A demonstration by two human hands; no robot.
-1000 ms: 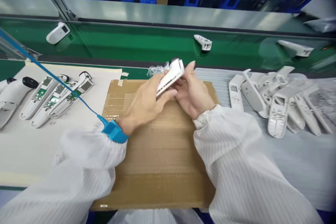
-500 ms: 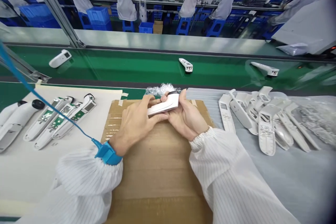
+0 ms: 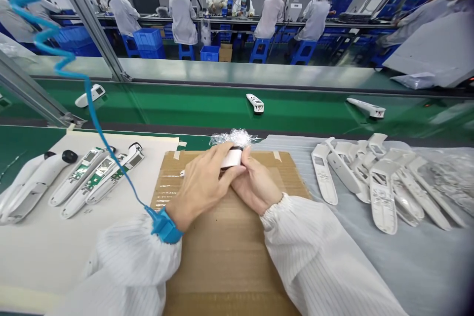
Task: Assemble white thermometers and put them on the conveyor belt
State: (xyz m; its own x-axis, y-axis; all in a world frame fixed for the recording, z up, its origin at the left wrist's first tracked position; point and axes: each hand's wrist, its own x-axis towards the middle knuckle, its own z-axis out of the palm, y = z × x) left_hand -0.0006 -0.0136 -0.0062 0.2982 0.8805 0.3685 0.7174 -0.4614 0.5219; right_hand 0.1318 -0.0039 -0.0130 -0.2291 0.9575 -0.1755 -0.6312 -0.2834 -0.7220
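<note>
Centrally, a white handheld device point(image 3: 232, 159) is gripped by the left hand point(image 3: 207, 177) and the right hand point(image 3: 256, 185), both curled around it, above a cardboard sheet point(image 3: 229, 256). Fingers cover most of its casing. A blue strap point(image 3: 167, 227) encircles the left wrist. Opened units point(image 3: 74, 203) lie to the left; loose white shells point(image 3: 383, 205) lie to the right, partly overlapping.

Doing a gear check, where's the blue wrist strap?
In the head view, left of centre: the blue strap is around your left wrist, between left hand and white sleeve.
</note>
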